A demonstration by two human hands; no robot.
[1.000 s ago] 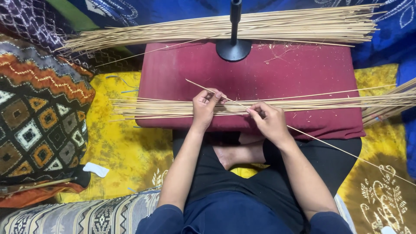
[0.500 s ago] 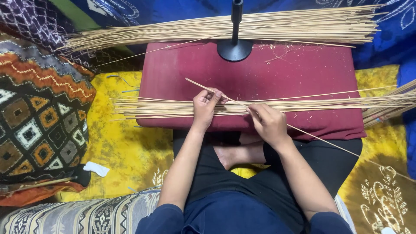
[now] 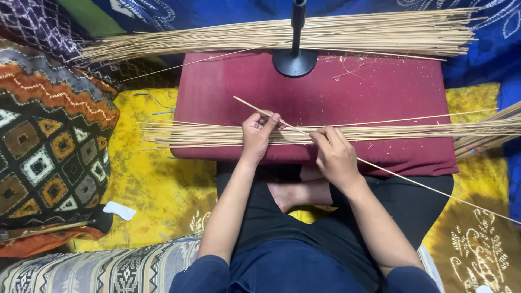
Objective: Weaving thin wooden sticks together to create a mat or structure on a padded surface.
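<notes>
- Little had shifted since the earlier frames: both hands had stayed at the same spot over the bundle, with the right hand (image 3: 336, 154) drawn only slightly nearer the left, and the single stick had kept its slant.
- The left hand (image 3: 258, 133) had its fingers (image 3: 269, 122) pinched on the long thin pale single stick (image 3: 412, 179), close to that stick's upper end.
- The right hand was curled over the same stick just beside the left, knuckles up; its fingertips were hidden, so I judged it to be gripping the stick but could not be certain.
- That stick ran on a diagonal from above the left hand, across the flat loose bundle of pale straw-coloured sticks (image 3: 206, 135), and down past the person's right knee over the yellow patterned cloth (image 3: 157, 190).
- The bundle lay across the near edge of the dark red padded counter (image 3: 369, 92), its ends overhanging both sides.
- A second, thicker heap of the same sticks (image 3: 380, 33) lay along the far edge, behind the black round-based stand (image 3: 294, 61).
- Judging by its thinness and long unsupported span, the stick looked very light, springy and easy to snap if bent sharply.
- Its smooth surface probably slid readily through fingers.
- Holding it with two close pinches near one end, as seen, seemed a sound way to keep it controlled.
</notes>
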